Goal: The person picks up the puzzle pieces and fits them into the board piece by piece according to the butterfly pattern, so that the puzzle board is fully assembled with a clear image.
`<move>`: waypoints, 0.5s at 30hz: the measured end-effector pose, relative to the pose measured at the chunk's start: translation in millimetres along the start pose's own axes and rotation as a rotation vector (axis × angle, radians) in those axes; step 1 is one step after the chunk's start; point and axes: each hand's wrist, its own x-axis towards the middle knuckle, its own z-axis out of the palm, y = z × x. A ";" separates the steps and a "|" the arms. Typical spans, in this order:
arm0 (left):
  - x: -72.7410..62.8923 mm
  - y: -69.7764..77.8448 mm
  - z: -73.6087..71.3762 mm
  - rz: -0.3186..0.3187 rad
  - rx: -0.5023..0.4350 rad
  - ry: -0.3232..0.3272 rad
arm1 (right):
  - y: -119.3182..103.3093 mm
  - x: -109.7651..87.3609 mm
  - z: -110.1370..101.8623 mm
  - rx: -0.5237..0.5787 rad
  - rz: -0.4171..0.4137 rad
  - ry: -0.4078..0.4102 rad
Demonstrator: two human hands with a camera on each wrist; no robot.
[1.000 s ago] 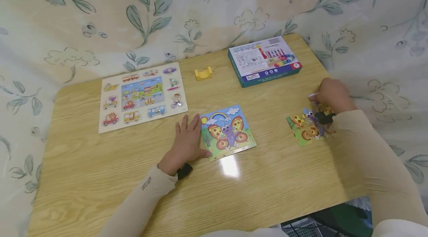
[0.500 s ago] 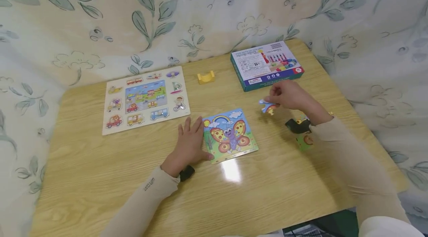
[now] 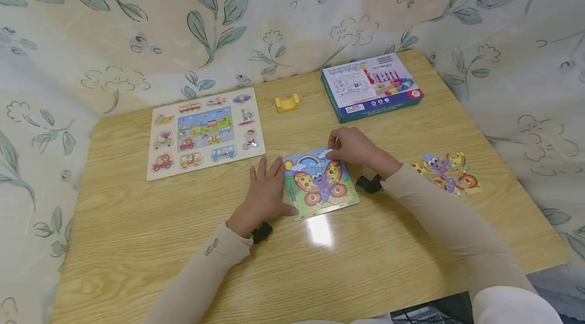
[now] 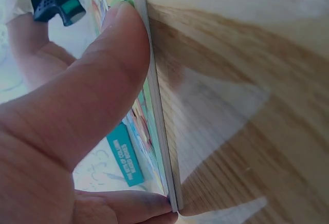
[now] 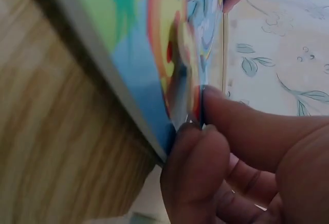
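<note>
A square butterfly puzzle board [image 3: 322,189] lies at the middle of the table. My left hand [image 3: 262,199] rests along its left side, fingers spread, the thumb on its near-left corner; the left wrist view shows the thumb [image 4: 121,54] over the board's edge. At the far-right corner my right hand [image 3: 358,151] pinches a puzzle piece [image 5: 181,88] between thumb and fingers. That piece tilts up from the board in the right wrist view, and fingers hide part of it. Several loose butterfly puzzle pieces [image 3: 450,174] lie to the right, partly behind the right forearm.
A wooden vehicle puzzle [image 3: 205,156] lies at the back left. Beyond the board sits a small yellow curved block [image 3: 287,104]. A boxed bead set [image 3: 372,85] stands at the back right. Floral cloth [image 3: 292,24] hangs behind the table [image 3: 151,243].
From the loose pieces on the right, my right hand has brought one piece left to the board's far-right corner. My left hand has stayed at the board's left side.
</note>
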 end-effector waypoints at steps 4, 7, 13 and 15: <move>1.3 -0.7 0.8 0.004 0.005 0.010 | 1.6 0.4 0.7 -0.009 0.021 0.001; 2.3 -0.7 0.4 0.004 0.010 0.010 | 1.3 0.0 0.3 -0.023 0.021 0.001; 4.1 -0.3 0.9 -0.008 0.003 0.002 | 0.1 -0.9 1.5 -0.041 -0.008 0.016; 4.6 0.1 1.0 -0.012 -0.009 0.000 | 0.1 -1.5 3.0 -0.044 -0.020 0.023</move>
